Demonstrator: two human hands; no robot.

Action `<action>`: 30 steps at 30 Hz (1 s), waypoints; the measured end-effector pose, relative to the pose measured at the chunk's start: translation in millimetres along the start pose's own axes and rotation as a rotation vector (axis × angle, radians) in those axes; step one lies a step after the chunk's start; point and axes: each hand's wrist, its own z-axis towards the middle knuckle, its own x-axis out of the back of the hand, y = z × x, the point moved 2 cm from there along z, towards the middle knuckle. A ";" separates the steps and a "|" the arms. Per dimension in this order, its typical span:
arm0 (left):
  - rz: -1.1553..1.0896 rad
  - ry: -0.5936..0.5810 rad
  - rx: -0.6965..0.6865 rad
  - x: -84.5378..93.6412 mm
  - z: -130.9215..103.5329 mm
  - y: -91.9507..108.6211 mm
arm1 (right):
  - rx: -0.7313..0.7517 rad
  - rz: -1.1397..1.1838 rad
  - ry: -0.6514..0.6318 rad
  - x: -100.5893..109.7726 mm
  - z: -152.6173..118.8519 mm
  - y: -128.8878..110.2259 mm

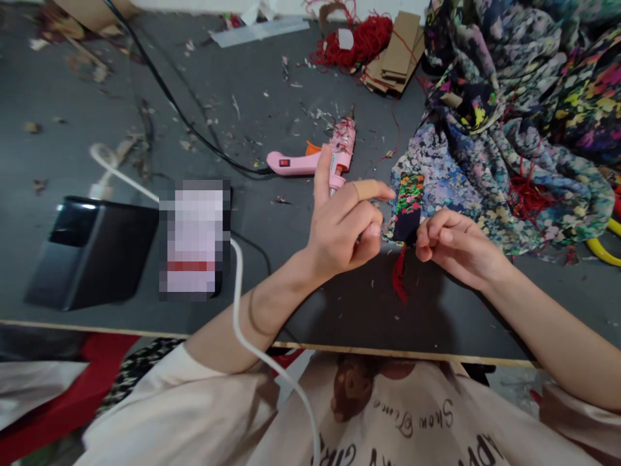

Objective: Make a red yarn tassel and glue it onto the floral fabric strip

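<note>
A small rectangular fabric-covered piece point(409, 206), floral at the top and dark navy below, rests upright on the near edge of the floral cloth point(446, 188). From its lower end hangs a red tassel point(400, 277). My left hand point(344, 226) is left of the piece, one finger stretched upward and a finger with a plaster reaching close to its left edge. The other fingers are curled, and nothing shows in them. At the piece's lower right edge, my right hand point(456, 243) has its fingers drawn together; what lies between the fingertips is too small to make out.
A pink glue gun point(301, 163) with a black cord lies behind my left hand. On the left stand a black box-like device point(97, 252) and a blurred-out phone point(194, 236) with a white cable. Red yarn point(356, 42), cardboard pieces point(400, 48) and yellow handles point(604, 249) lie about.
</note>
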 end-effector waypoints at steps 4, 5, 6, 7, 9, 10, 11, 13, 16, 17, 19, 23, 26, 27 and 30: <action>0.075 -0.047 0.010 -3.8 -0.2 -2.1 | -0.006 0.045 -0.006 -1.2 1.1 -1.4; 0.080 -0.036 0.010 -3.9 0.2 -2.2 | -0.014 0.059 -0.014 -1.6 1.7 -1.6; 0.079 -0.021 0.010 -3.5 0.6 -2.0 | -0.022 0.068 -0.022 -2.0 2.3 -1.8; 0.075 -0.016 0.009 -2.9 1.1 -1.8 | -0.029 0.072 -0.027 -2.2 2.7 -1.9; 0.049 -0.027 -0.012 -1.3 1.8 -0.9 | -0.037 0.065 -0.032 -2.3 3.2 -2.0; 0.025 -0.036 -0.035 -0.5 2.0 -0.2 | -0.035 0.060 -0.031 -2.1 3.0 -1.9; -0.002 -0.043 -0.055 0.3 2.2 0.4 | -0.031 0.053 -0.031 -1.8 2.6 -1.7; -0.047 -0.041 -0.067 0.9 2.2 0.7 | -0.013 0.038 -0.036 -1.3 1.4 -1.3; -0.035 -0.042 -0.030 -0.9 1.7 -0.9 | 0.028 -0.001 -0.039 -0.4 -0.3 -0.8; -0.014 -0.045 -0.016 -1.8 1.3 -1.6 | 0.039 -0.013 -0.036 -0.1 -0.5 -0.6; 0.025 -0.056 -0.003 -3.2 0.8 -2.4 | 0.052 -0.030 -0.025 0.4 -0.5 -0.4; -0.006 -0.022 -0.029 -1.3 1.1 -1.7 | 0.049 -0.034 -0.009 0.7 0.5 -0.2; -0.050 0.007 -0.036 1.1 2.5 -1.3 | 0.050 -0.016 -0.021 0.3 0.5 -0.1; -0.050 0.002 -0.029 1.3 3.0 -1.5 | 0.049 -0.012 -0.025 0.2 0.4 -0.1; -0.034 -0.015 -0.056 0.8 3.7 -1.6 | 0.048 -0.006 -0.033 0.4 0.3 -0.2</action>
